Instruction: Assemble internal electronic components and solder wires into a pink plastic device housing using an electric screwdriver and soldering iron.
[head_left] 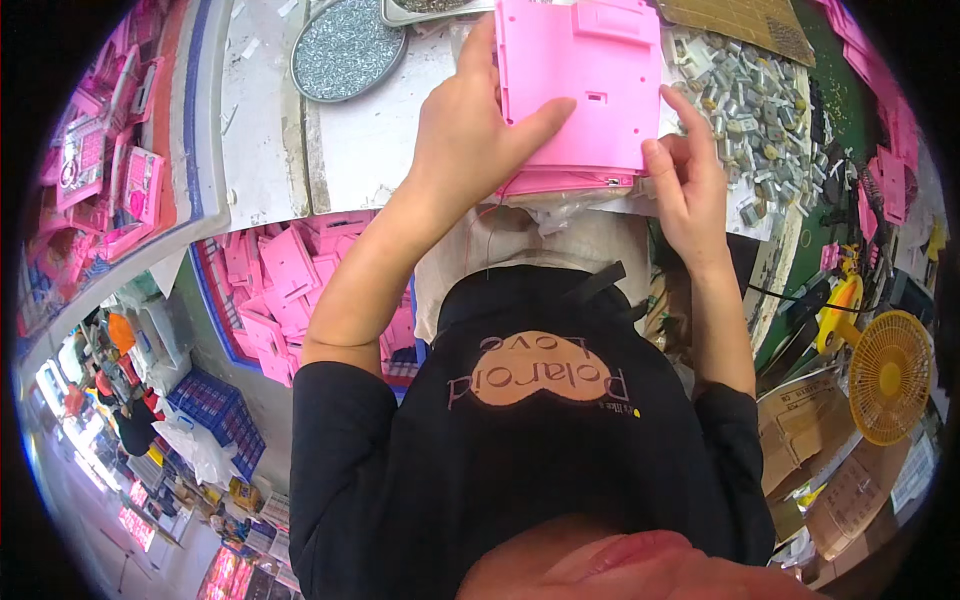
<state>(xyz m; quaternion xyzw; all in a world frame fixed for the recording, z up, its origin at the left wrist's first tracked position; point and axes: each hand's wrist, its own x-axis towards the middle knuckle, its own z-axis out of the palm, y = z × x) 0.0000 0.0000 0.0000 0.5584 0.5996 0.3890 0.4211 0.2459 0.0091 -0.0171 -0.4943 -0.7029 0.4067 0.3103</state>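
Note:
A flat pink plastic housing panel (590, 110), with a small slot in it, lies at the front edge of the white workbench. My left hand (465, 130) is closed on its left edge, the thumb lying across the face and the other fingers partly hidden behind. At the right edge my right hand (690, 185) holds it with bent fingers, thumb near the lower corner. Under the panel another pink layer (575, 182) shows, with a small metal bit at its front. Clear plastic film (555, 212) hangs below it, beside a thin red wire.
Several small metal blocks (745, 130) are heaped to the right, beside a cardboard sheet (740, 22). A round tray (296, 70) of screws stands far left. Below the bench, a blue crate (222, 315) holds pink parts. A yellow fan (882, 378) and cartons (800, 425) stand at the right.

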